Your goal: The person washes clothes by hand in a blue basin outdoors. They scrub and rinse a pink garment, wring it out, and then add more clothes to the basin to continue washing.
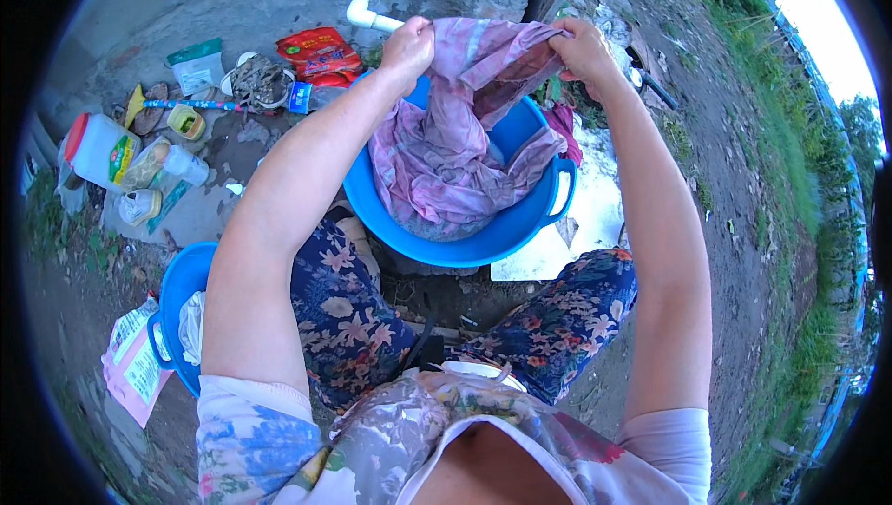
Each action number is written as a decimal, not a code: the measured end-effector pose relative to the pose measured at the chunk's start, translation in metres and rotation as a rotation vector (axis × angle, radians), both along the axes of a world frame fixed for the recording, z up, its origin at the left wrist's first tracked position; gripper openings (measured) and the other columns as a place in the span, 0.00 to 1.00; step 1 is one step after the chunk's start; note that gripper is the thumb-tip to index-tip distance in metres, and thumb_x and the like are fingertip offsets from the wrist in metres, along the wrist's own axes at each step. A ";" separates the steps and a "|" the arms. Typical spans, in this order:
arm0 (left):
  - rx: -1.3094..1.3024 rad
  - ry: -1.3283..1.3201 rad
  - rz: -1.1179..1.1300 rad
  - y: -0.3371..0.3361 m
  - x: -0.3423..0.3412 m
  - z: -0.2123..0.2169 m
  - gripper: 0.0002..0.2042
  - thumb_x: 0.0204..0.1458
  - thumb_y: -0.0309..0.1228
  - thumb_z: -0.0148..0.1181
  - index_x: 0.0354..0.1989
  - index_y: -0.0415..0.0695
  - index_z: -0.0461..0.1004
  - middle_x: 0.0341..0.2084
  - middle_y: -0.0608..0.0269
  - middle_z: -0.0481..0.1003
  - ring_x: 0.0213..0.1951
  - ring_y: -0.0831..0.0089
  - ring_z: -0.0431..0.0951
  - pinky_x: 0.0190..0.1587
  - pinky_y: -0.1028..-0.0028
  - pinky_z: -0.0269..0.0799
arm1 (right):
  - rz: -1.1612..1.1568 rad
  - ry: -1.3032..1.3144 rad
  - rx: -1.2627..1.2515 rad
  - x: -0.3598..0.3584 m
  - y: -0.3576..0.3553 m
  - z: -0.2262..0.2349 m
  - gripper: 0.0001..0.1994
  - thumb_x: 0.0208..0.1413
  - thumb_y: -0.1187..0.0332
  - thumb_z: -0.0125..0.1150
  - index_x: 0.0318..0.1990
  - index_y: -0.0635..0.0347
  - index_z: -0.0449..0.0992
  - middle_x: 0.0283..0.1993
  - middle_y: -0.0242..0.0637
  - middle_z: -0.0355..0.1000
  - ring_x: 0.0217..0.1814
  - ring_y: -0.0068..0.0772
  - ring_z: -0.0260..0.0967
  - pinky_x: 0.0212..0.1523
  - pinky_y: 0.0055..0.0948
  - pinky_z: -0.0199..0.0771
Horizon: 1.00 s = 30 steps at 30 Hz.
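Observation:
A wet-looking pink and purple cloth (437, 157) with faint stripes lies bunched in a large blue basin (409, 243) between my knees. Its upper edge is lifted and stretched between both hands above the far rim. At that edge's left end, my left hand (409, 50) is closed on the fabric. My right hand (585, 54) grips the other end with the fingers curled round it. Some water with suds shows in the basin below the cloth. What garment or linen the cloth is cannot be made out.
Left of the basin lie red bags (321, 54), a white tub with a red lid (100, 150) and a small yellow container (186, 121). A second blue basin (177, 296) stands by my left arm. A white pipe (365, 13) comes from the wall. A white board (595, 217) lies under the basin's right side.

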<state>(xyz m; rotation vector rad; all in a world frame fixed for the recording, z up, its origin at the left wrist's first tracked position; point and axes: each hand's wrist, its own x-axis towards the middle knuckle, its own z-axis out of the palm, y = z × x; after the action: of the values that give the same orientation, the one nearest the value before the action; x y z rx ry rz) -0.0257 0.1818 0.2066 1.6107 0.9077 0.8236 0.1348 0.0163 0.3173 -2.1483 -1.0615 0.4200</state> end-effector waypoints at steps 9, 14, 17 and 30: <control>-0.026 -0.267 -0.316 -0.048 0.011 0.062 0.13 0.57 0.35 0.51 0.46 0.42 0.72 0.35 0.68 0.73 0.37 0.80 0.70 0.41 0.78 0.66 | 0.147 -0.010 0.285 -0.033 0.025 -0.038 0.19 0.43 0.67 0.62 0.45 0.61 0.74 0.37 0.41 0.75 0.39 0.35 0.72 0.41 0.32 0.70; 0.163 -0.361 -0.182 -0.028 0.000 0.053 0.24 0.45 0.44 0.63 0.48 0.43 0.72 0.41 0.55 0.75 0.42 0.71 0.74 0.45 0.73 0.69 | -0.085 0.080 0.333 -0.019 0.032 -0.006 0.14 0.45 0.68 0.60 0.41 0.64 0.76 0.35 0.43 0.75 0.36 0.31 0.71 0.37 0.32 0.70; 0.332 0.168 -0.099 -0.001 -0.016 0.033 0.17 0.46 0.41 0.64 0.37 0.41 0.72 0.27 0.65 0.74 0.29 0.76 0.72 0.31 0.75 0.69 | -0.160 -0.083 0.445 0.030 0.042 0.016 0.14 0.44 0.68 0.60 0.38 0.67 0.77 0.34 0.44 0.75 0.34 0.31 0.71 0.36 0.33 0.71; 0.353 0.631 -0.819 -0.005 -0.049 0.002 0.59 0.28 0.52 0.71 0.64 0.31 0.41 0.62 0.38 0.48 0.65 0.51 0.49 0.65 0.63 0.46 | 0.047 0.061 0.742 -0.017 0.055 0.191 0.09 0.53 0.73 0.48 0.39 0.67 0.72 0.31 0.38 0.72 0.28 0.31 0.72 0.27 0.32 0.74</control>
<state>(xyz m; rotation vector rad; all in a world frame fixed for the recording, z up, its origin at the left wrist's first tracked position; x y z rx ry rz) -0.0751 0.1770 0.2083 2.3641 0.4213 -0.1290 0.1181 0.0713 0.5088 -1.4448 -1.0259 0.0803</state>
